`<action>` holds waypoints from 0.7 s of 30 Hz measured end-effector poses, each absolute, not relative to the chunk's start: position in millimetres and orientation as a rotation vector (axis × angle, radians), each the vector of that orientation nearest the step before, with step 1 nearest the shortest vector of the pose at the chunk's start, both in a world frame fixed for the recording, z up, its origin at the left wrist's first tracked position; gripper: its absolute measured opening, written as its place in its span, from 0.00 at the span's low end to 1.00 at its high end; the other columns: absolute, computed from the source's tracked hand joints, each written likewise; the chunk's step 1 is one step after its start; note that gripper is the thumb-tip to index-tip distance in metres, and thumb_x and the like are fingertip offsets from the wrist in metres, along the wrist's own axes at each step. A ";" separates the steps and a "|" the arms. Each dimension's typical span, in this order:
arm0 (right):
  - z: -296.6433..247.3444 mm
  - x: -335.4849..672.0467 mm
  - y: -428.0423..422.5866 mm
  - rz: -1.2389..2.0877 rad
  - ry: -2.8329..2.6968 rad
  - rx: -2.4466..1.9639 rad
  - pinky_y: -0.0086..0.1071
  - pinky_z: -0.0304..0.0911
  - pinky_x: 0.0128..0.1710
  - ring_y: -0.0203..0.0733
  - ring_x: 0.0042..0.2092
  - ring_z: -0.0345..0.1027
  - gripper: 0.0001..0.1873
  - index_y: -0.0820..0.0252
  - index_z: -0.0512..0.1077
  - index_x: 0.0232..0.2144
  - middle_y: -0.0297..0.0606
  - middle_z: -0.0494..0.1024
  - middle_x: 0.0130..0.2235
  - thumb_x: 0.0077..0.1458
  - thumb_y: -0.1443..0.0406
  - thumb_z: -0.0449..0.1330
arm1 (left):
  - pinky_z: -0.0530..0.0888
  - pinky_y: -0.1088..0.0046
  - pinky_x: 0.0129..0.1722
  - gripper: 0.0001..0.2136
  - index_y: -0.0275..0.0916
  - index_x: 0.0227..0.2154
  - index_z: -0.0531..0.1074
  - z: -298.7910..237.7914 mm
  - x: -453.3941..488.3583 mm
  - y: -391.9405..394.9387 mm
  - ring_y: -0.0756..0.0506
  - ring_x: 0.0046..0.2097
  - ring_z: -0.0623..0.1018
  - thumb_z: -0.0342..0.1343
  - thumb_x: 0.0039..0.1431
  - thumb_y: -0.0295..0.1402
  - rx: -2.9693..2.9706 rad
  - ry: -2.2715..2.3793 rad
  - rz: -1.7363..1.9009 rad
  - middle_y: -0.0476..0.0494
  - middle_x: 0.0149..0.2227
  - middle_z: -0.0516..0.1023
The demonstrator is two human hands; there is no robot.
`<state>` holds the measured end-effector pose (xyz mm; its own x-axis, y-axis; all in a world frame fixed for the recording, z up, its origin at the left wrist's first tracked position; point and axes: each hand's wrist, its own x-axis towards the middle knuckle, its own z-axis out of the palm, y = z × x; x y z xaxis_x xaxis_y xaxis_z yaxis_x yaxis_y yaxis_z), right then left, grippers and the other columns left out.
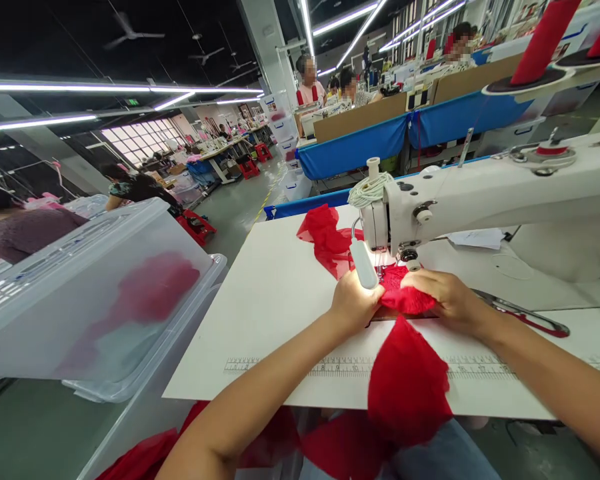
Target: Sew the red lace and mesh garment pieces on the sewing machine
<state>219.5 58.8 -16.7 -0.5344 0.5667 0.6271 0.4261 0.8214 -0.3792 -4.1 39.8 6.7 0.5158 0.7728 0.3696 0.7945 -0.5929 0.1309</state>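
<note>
A strip of red mesh fabric point(407, 383) runs from my lap, across the white table point(275, 300), under the needle of a white sewing machine point(485, 193) and piles up behind it. My left hand point(353, 303) presses the fabric just left of the needle, lit by the machine's small lamp point(364, 265). My right hand point(445, 297) lies on the fabric just right of the needle, fingers flat on the cloth. Both hands pinch and hold the red fabric at the presser foot.
Stacked clear plastic bins point(95, 293) with red fabric inside stand at my left. Scissors with red handles point(525, 313) lie on the table at my right. A ruler strip point(340, 367) marks the table's front edge. Red thread cones point(545, 40) stand above the machine. Other people sit at distant workstations.
</note>
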 end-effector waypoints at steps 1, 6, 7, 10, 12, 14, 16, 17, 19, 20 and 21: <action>-17.3 220.3 57.4 0.213 -2.253 -0.706 0.31 0.64 0.33 0.42 0.34 0.72 0.10 0.54 0.73 0.38 0.39 0.78 0.35 0.63 0.67 0.51 | 0.57 0.68 0.30 0.15 0.39 0.18 0.61 2.8 -4.5 38.1 0.48 0.28 0.61 0.52 0.58 0.20 -2.644 -1.348 -0.616 0.50 0.22 0.60; -19.4 219.8 51.4 -0.027 -2.430 -0.692 0.32 0.57 0.31 0.41 0.34 0.68 0.15 0.55 0.71 0.38 0.38 0.75 0.35 0.58 0.77 0.50 | 0.58 0.66 0.34 0.15 0.39 0.22 0.68 -7.4 -7.0 31.7 0.48 0.31 0.65 0.50 0.62 0.18 -2.514 -1.106 -0.638 0.50 0.23 0.65; -19.9 219.0 50.9 -0.076 -2.445 -0.699 0.32 0.55 0.30 0.41 0.33 0.66 0.16 0.55 0.71 0.36 0.37 0.74 0.34 0.56 0.78 0.50 | 0.58 0.66 0.34 0.15 0.39 0.23 0.69 -7.5 -7.2 30.2 0.48 0.31 0.66 0.51 0.64 0.19 -2.495 -1.059 -0.643 0.50 0.24 0.66; -21.3 217.0 51.0 -0.153 -2.455 -0.710 0.34 0.51 0.28 0.41 0.32 0.65 0.17 0.55 0.68 0.32 0.36 0.75 0.34 0.48 0.81 0.50 | 0.57 0.68 0.30 0.13 0.38 0.25 0.71 -5.2 -7.0 24.7 0.48 0.30 0.66 0.52 0.67 0.22 -2.442 -0.981 -0.649 0.50 0.25 0.68; -21.7 216.2 51.6 -0.149 -2.449 -0.700 0.34 0.52 0.28 0.40 0.33 0.67 0.17 0.55 0.67 0.31 0.37 0.78 0.38 0.45 0.81 0.51 | 0.56 0.68 0.27 0.13 0.38 0.26 0.72 -3.2 -6.6 21.3 0.48 0.28 0.65 0.52 0.68 0.23 -2.407 -0.986 -0.634 0.50 0.25 0.67; -21.6 216.2 51.9 -0.127 -2.446 -0.681 0.33 0.54 0.28 0.40 0.34 0.71 0.16 0.56 0.67 0.31 0.37 0.81 0.43 0.46 0.80 0.51 | 0.56 0.68 0.26 0.12 0.38 0.28 0.73 -1.8 -6.1 18.8 0.48 0.28 0.66 0.51 0.68 0.23 -2.386 -0.987 -0.603 0.49 0.25 0.68; -21.6 216.7 51.5 -0.104 -2.446 -0.668 0.33 0.58 0.29 0.40 0.36 0.74 0.17 0.56 0.69 0.33 0.38 0.82 0.47 0.48 0.80 0.50 | 0.58 0.68 0.26 0.11 0.38 0.31 0.74 -0.8 -5.9 17.2 0.47 0.28 0.68 0.51 0.68 0.22 -2.379 -0.979 -0.574 0.48 0.26 0.71; -21.9 217.1 51.1 -0.101 -2.445 -0.666 0.33 0.60 0.30 0.41 0.37 0.75 0.18 0.56 0.70 0.34 0.38 0.83 0.48 0.48 0.80 0.50 | 0.59 0.68 0.26 0.10 0.37 0.32 0.75 -0.1 -5.9 16.5 0.47 0.28 0.69 0.51 0.67 0.22 -2.380 -0.976 -0.564 0.47 0.27 0.73; -23.6 218.4 49.9 -0.107 -2.441 -0.679 0.33 0.63 0.31 0.42 0.38 0.77 0.20 0.56 0.72 0.36 0.38 0.84 0.47 0.48 0.80 0.50 | 0.61 0.68 0.27 0.10 0.36 0.34 0.76 1.7 -6.0 14.9 0.46 0.29 0.71 0.52 0.66 0.20 -2.379 -0.971 -0.563 0.46 0.29 0.75; -25.1 219.1 49.2 -0.113 -2.441 -0.698 0.33 0.63 0.30 0.42 0.38 0.78 0.20 0.56 0.73 0.36 0.38 0.84 0.47 0.47 0.80 0.50 | 0.62 0.68 0.28 0.10 0.36 0.35 0.76 2.8 -6.1 14.0 0.46 0.30 0.72 0.51 0.66 0.19 -2.376 -0.968 -0.567 0.45 0.29 0.76; -27.0 219.9 48.5 -0.118 -2.443 -0.725 0.33 0.64 0.30 0.42 0.38 0.78 0.21 0.55 0.74 0.37 0.38 0.84 0.46 0.47 0.79 0.51 | 0.63 0.68 0.28 0.10 0.35 0.35 0.77 3.8 -6.2 13.1 0.46 0.30 0.73 0.51 0.65 0.19 -2.370 -0.962 -0.573 0.45 0.29 0.76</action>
